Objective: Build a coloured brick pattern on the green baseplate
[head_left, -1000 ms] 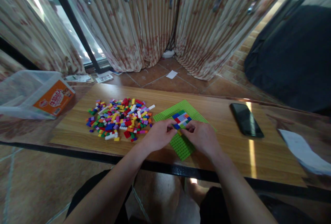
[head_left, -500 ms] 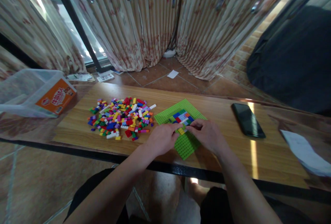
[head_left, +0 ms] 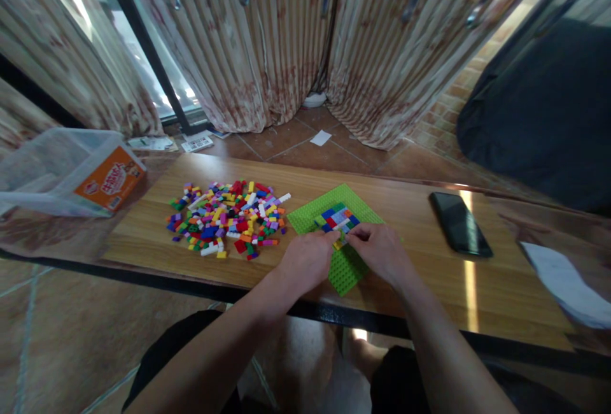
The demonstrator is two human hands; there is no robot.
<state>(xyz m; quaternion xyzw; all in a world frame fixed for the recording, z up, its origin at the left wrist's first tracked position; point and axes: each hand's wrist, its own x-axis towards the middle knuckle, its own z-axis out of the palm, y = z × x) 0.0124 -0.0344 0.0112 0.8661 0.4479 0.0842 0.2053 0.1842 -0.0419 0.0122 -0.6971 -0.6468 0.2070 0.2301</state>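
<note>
Wood-grained surface [head_left: 496, 299] carries a studded green baseplate [head_left: 346, 274] near its front edge. Left hand [head_left: 306, 262] and right hand [head_left: 380, 251] curl over its blocky plastic bricks [head_left: 340, 215]; whether they grip any, I cannot tell.

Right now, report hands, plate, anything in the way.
Left hand, right hand at the bricks; grip unclear. Bricks sit on green plate. Loose pile and phone off it; nothing visibly blocking.

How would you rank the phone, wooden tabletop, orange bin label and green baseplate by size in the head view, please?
1. Wooden tabletop
2. Green baseplate
3. Phone and orange bin label: too alike to rank
</note>
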